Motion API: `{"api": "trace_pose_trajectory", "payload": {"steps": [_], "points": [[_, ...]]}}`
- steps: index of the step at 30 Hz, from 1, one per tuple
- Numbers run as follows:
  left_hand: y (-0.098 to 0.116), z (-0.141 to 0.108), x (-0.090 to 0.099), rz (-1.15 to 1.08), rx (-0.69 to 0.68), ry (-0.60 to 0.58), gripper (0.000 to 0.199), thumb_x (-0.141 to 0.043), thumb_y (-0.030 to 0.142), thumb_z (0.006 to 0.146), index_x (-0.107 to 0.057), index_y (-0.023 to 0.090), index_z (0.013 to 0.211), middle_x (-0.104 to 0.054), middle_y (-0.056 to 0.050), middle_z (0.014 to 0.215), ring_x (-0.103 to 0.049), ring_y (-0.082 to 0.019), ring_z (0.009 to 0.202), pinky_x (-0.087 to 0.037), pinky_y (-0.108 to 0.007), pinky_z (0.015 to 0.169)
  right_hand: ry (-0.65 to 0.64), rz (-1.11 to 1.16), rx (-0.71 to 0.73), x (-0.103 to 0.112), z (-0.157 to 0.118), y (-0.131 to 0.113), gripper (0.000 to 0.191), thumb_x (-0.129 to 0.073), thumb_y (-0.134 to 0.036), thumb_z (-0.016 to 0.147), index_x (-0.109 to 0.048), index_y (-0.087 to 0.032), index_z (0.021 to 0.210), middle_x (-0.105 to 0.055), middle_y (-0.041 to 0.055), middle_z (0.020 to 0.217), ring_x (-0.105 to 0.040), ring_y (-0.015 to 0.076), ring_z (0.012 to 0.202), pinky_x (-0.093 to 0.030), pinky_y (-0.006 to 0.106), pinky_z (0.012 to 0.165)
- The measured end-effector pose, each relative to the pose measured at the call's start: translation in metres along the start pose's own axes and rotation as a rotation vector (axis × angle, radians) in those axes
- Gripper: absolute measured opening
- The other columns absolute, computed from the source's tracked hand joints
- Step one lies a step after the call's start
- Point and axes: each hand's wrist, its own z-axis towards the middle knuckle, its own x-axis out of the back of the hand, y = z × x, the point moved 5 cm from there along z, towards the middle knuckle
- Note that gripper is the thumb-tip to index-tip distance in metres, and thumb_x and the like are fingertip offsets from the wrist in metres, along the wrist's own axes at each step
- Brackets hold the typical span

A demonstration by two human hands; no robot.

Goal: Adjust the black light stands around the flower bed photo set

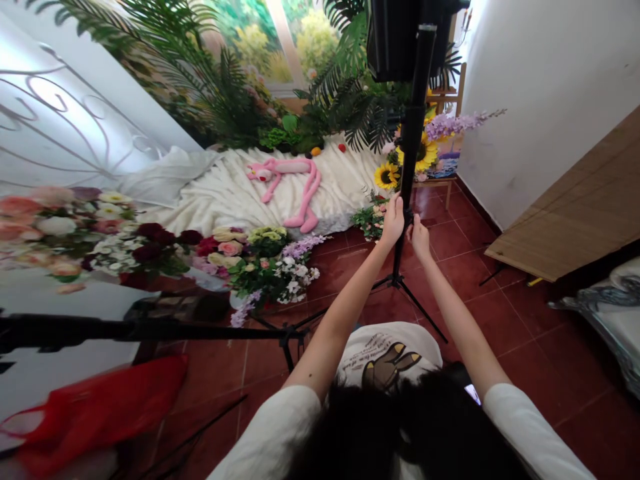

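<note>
A black light stand (411,147) rises upright in front of me, its tripod legs spread on the floor. At its top, partly cut off by the frame, is a bulky black lamp head (395,40). My left hand (393,219) is closed around the pole from the left, just above a collar. My right hand (419,237) is closed at the collar's right side, fingers bent together against it; the small part under these fingertips is hidden. Sunflowers (387,176) show right behind the pole.
A pink plush toy (287,168) lies on a white furry cloth (220,193). Artificial flowers (265,267) line its front. Another black stand (200,331) crosses the left, above a red bag (100,407). A brown board (575,200) leans at right over red floor tiles (475,300).
</note>
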Motion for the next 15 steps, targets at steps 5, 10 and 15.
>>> {"api": "trace_pose_trajectory", "payload": {"steps": [5,10,15], "points": [[-0.027,-0.068,0.038,-0.026,0.099,0.007,0.051,-0.042,0.06,0.097,-0.056,0.02,0.126,-0.061,-0.014,0.134,-0.058,-0.022,0.128,-0.044,-0.04,0.113,-0.114,0.05,0.024,-0.043,-0.035,0.007,0.051,-0.037,-0.066,0.094,-0.053,-0.023,0.073,-0.059,0.0006,0.066,-0.056,0.0161,0.065,-0.045,0.025,0.064],[-0.062,-0.131,0.122,-0.003,0.266,0.226,0.048,-0.046,0.061,0.095,-0.056,0.019,0.117,-0.066,-0.012,0.113,-0.069,-0.018,0.093,-0.056,-0.037,0.089,-0.434,0.054,0.108,-0.111,-0.059,0.002,0.054,-0.041,-0.069,0.091,-0.054,-0.023,0.066,-0.053,-0.0015,0.056,-0.052,0.0155,0.059,-0.044,0.027,0.066],[-0.064,-0.182,0.248,0.113,0.363,0.637,0.043,-0.044,0.059,0.097,-0.054,0.02,0.112,-0.066,-0.009,0.109,-0.066,-0.012,0.076,-0.056,-0.028,0.073,-0.675,0.071,0.112,-0.187,-0.087,-0.016,0.058,-0.04,-0.073,0.089,-0.055,-0.022,0.066,-0.051,-0.0021,0.053,-0.048,0.014,0.052,-0.04,0.026,0.058]]}}
